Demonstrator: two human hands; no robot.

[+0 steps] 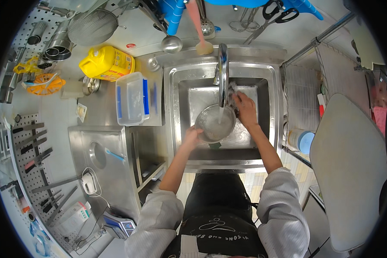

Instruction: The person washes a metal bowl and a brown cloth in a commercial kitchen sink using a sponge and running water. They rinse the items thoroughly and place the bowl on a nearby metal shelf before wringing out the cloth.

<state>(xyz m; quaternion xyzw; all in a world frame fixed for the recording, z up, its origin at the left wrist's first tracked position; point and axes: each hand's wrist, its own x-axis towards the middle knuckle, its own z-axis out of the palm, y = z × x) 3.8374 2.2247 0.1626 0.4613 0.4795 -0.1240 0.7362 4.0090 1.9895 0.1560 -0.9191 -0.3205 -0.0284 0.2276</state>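
My left hand (192, 137) grips the near left rim of a round metal bowl (209, 132), which I hold inside the stainless steel sink (245, 137). Water (220, 114) runs from the chrome faucet (223, 71) into the bowl. To the bowl's right, my right hand (246, 108) has its fingers curled around a grey, rough-looking scourer (233, 92), partly hidden by the hand and faucet. A small dark green piece (215, 145) shows on the sink floor below the bowl's near rim; what it is I cannot tell.
Left of the sink stand a clear plastic container (129, 100) with blue clips and a yellow detergent jug (108, 63). Ladles (172, 44), a pink-handled brush (201, 35) and black-handled scissors (271, 21) hang behind. A wire rack (301, 80) and a pale board (348, 174) flank the right side.
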